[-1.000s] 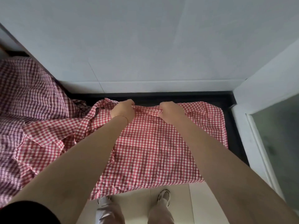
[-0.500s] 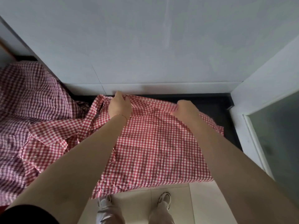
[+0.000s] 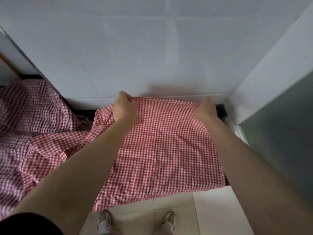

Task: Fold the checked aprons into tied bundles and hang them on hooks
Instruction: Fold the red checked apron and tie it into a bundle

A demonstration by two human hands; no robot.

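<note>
A red-and-white checked apron point(image 3: 162, 150) lies spread over a dark counter, its near edge hanging off toward me. My left hand point(image 3: 124, 109) grips the apron's far edge at its left corner, fingers curled round the cloth. My right hand point(image 3: 205, 109) grips the far edge at the right corner, close to the white wall. The cloth is stretched flat between both hands. A strap or loose part of the apron point(image 3: 101, 116) bunches to the left of my left hand.
A heap of darker purple-checked and red-checked cloth point(image 3: 30, 126) fills the left side. A white wall point(image 3: 152, 48) stands right behind the counter. A grey panel point(image 3: 279, 133) closes the right side. Pale floor tiles point(image 3: 211, 209) and my shoes point(image 3: 105, 221) show below.
Both hands have moved apart and away from me toward the wall, drawing the apron's far edge out wide and flat. The view has tilted slightly upward.
</note>
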